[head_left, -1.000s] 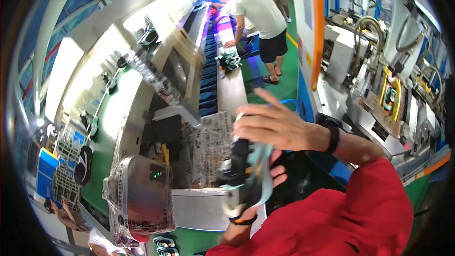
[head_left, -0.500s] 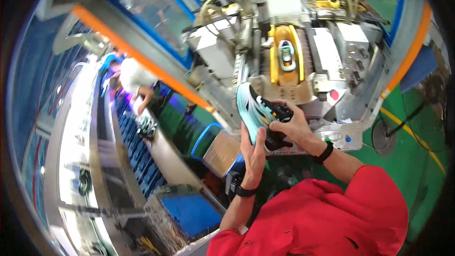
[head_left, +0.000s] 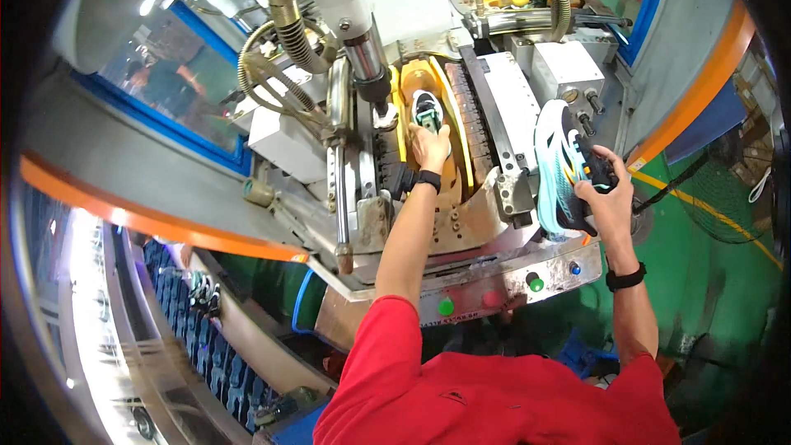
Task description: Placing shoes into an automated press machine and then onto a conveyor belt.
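In my right hand point(head_left: 608, 198) is a mint-and-white running shoe point(head_left: 556, 169) with a black upper and orange accents. My fingers close on its dark upper, and its pale sole side faces left. It is over the right front part of the machine. My left hand point(head_left: 430, 148) reaches into the machine's yellow-sided cradle point(head_left: 455, 119) and grips the near end of a second shoe point(head_left: 427, 109), white, black and mint. That shoe lies lengthwise between the yellow pads, and my fingers partly hide it.
A metal cylinder point(head_left: 367, 66) hangs left of the cradle. Green buttons point(head_left: 446, 306) and a blue knob point(head_left: 574, 268) line the machine's front edge. An orange-edged guard point(head_left: 165, 227) runs along the left, beyond which a conveyor point(head_left: 202, 346) carries shoes. A fan point(head_left: 709, 189) stands at right.
My left hand has left the held shoe and moved into the cradle onto the other one. My right hand has carried its shoe to the right. The view has swung toward the machine.
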{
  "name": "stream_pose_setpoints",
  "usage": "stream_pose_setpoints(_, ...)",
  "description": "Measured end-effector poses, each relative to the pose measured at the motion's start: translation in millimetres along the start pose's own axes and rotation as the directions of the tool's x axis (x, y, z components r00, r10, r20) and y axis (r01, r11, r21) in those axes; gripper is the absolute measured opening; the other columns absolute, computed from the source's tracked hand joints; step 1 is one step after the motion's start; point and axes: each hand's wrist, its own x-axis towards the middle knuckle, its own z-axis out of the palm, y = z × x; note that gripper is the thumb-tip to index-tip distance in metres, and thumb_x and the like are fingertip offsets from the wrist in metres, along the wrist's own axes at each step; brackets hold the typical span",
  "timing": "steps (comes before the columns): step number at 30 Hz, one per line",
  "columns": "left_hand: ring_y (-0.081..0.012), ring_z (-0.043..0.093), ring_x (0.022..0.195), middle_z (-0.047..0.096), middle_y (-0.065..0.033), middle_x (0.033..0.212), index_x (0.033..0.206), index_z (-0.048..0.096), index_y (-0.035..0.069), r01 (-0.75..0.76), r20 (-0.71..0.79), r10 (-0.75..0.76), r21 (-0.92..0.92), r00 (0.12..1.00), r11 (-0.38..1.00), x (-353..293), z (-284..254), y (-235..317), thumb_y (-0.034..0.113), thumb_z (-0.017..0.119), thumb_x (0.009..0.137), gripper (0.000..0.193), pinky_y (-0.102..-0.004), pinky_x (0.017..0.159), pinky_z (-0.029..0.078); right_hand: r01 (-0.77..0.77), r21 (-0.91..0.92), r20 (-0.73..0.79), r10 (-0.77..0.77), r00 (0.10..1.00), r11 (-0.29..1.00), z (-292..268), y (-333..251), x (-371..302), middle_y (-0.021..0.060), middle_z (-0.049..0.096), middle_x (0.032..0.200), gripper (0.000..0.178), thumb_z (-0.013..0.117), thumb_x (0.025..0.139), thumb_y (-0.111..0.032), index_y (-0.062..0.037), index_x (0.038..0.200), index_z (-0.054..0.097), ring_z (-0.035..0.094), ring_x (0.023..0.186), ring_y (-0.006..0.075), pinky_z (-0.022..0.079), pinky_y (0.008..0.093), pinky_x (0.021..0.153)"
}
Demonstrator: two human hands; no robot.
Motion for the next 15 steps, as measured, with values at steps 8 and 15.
stream_pose_setpoints(8, -0.0252, 0.067, 0.085, 0.067, -0.0124, 0.099, 0.100, 0.063, -0.005, 0.425, 0.313, -0.311, -0.800, 0.898, 0.423, -5, -24, -15, 0.004, 0.071, 0.077, 0.026, -0.0382, 0.072, 0.053, 0.143, -0.361, 0.188, -0.078, 0.979, 0.921, 72, -1, 131, 0.0121, 0.066, 0.094, 0.055, 0.077, 0.063, -0.020, -0.0016, 0.113, 0.062, 0.063, 0.086, 0.0184, 0.050, 0.0307, 0.080)
stream_pose_setpoints(15, -0.0175, 0.064, 0.097, 0.063, -0.0081, 0.111, 0.121, 0.055, -0.003, 0.560, 0.534, -0.171, -0.781, 0.828, 0.277, -180, -202, -28, 0.005, 0.065, 0.088, 0.036, -0.0331, 0.085, 0.052, 0.117, -0.508, 0.514, 0.191, 0.836, 0.854, 247, 2, 177, 0.0236, 0.068, 0.089, 0.051, 0.078, 0.062, -0.026, 0.0100, 0.095, 0.063, 0.069, 0.084, 0.0299, 0.054, 0.0380, 0.071)
